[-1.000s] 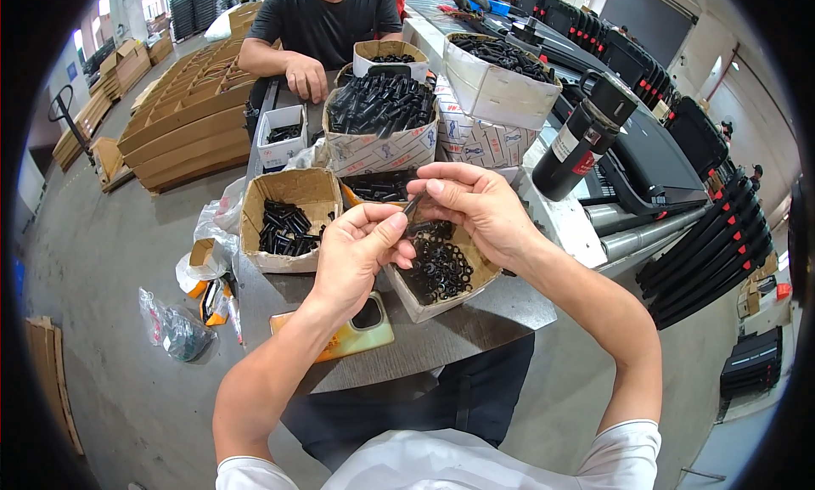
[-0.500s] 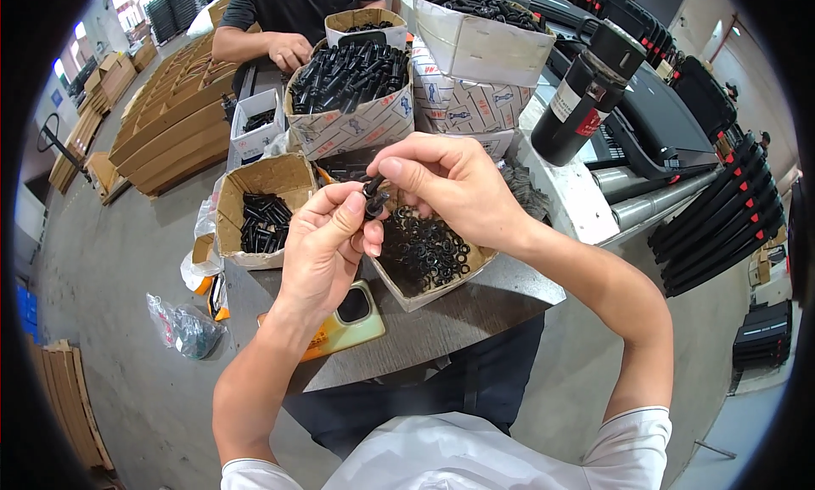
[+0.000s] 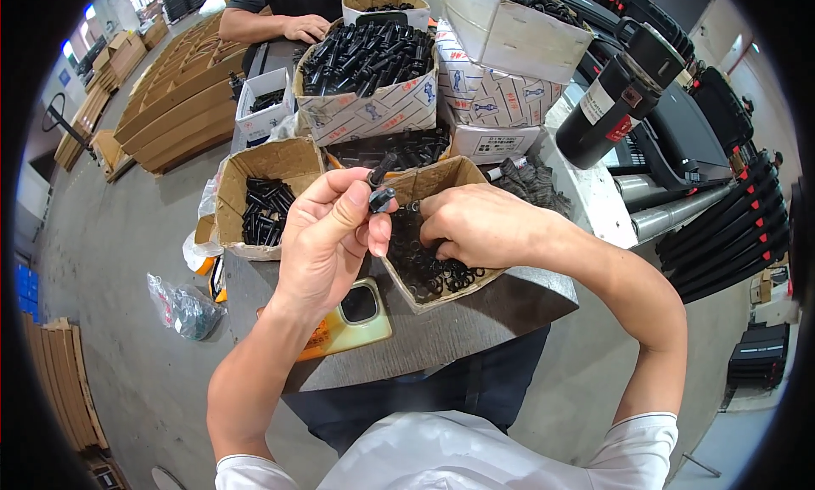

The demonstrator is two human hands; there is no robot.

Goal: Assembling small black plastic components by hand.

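Note:
My left hand (image 3: 327,235) pinches a black bolt (image 3: 379,184) upright between thumb and fingers, above the near table edge. My right hand (image 3: 475,227) reaches down into a small cardboard box (image 3: 441,180) full of black washers (image 3: 424,269), its fingertips curled among them; whether it grips one is hidden. A second cardboard box (image 3: 272,163) holding black bolts sits just left of my left hand.
A phone (image 3: 361,316) in a yellowish case lies under my left wrist. Bigger cartons of black parts (image 3: 365,57) stand behind. A black flask (image 3: 615,95) stands at the right. Another person's forearm (image 3: 272,23) rests at the far table end. A plastic bag (image 3: 182,307) lies on the floor.
My right hand has left the bolt and dropped into the washer box. My left hand keeps holding the bolt. The view has tilted closer to the table.

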